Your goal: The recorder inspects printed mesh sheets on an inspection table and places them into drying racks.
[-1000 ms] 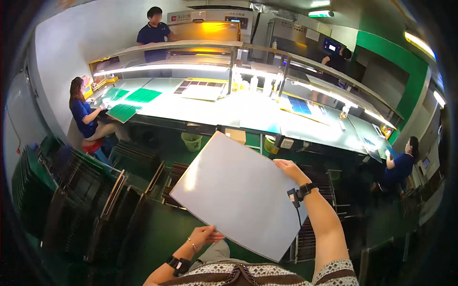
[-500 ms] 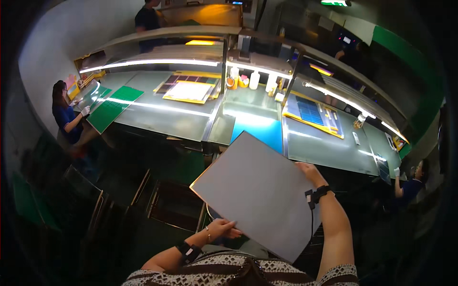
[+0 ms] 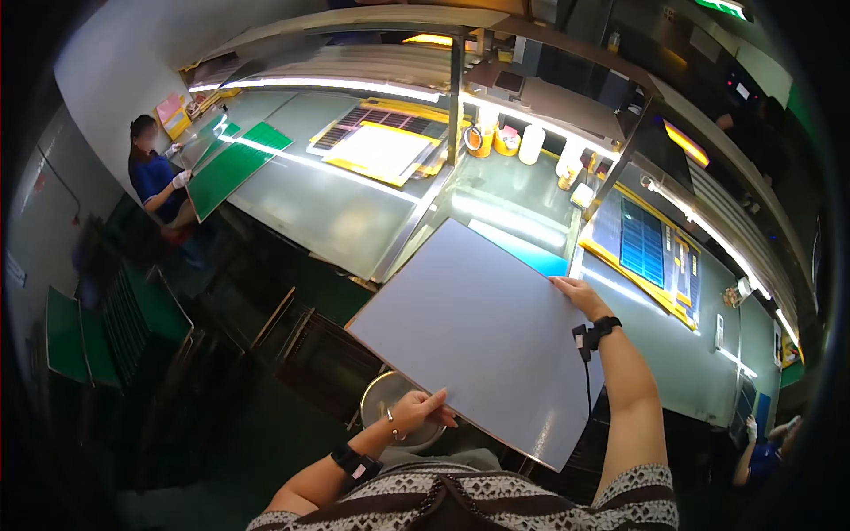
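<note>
A large flat grey sheet (image 3: 478, 336) with thin edges is held in front of me, tilted, above the bench's near edge. My left hand (image 3: 423, 414) grips its lower left edge, thumb on top and fingers underneath. At the upper right edge, my right hand (image 3: 583, 301) is closed on the sheet, its fingers partly hidden. Beyond the sheet, a bright blue sheet (image 3: 522, 246) lies on the workbench (image 3: 482, 199), mostly covered from view by the grey one.
Bottles (image 3: 531, 144) stand under the bench lamp (image 3: 496, 104). Yellow-edged panels (image 3: 381, 150) lie left, and a blue gridded panel (image 3: 644, 239) right. A person (image 3: 155, 173) at far left handles a green panel (image 3: 239, 168); another person (image 3: 763, 456) is at far right. Green panels (image 3: 75, 336) stand in racks.
My view has shifted, so the bench appears lower and turned. The grey sheet sits further over the blue sheet, hiding more of it. Both hands keep their hold.
</note>
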`<state>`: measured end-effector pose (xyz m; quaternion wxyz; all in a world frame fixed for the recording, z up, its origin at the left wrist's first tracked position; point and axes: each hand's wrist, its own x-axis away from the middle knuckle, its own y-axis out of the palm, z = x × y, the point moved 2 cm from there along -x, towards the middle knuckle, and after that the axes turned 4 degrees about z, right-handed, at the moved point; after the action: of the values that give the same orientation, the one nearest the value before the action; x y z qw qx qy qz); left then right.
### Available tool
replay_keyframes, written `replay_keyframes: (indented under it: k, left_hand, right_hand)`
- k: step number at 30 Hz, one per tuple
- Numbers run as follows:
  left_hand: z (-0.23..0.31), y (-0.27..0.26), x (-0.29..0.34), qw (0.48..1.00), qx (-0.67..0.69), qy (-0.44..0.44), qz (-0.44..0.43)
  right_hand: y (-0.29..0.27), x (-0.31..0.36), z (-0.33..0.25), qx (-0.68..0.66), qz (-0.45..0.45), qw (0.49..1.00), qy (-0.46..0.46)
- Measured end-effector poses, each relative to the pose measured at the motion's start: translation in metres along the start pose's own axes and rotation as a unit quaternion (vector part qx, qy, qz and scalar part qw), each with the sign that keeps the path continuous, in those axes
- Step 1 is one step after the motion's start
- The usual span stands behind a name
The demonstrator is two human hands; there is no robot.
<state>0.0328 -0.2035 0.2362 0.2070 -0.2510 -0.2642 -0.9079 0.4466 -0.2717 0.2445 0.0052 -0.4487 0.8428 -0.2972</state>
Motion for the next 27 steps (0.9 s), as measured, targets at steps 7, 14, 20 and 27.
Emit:
replay_keyframes:
  k: [7, 14, 20, 27]
  left_hand:
    - [0.018, 0.009, -0.048, 0.990, 0.054, 0.017, 0.128]
    - [0.038, -0.100, -0.107, 0.878, -0.026, 0.037, 0.476]
    - [0.182, -0.171, -0.158, 0.816, 0.013, -0.018, 0.577]
    - [0.237, -0.155, -0.232, 0.572, -0.694, 0.208, 0.385]
  right_hand:
    - [-0.005, -0.099, 0.010, -0.015, -0.106, 0.994, -0.006]
    - [-0.022, -0.095, -0.083, -0.114, -0.158, 0.980, -0.048]
    - [0.042, -0.071, -0.046, -0.211, -0.137, 0.964, -0.090]
    - [0.104, 0.042, 0.019, -0.329, -0.331, 0.877, 0.117]
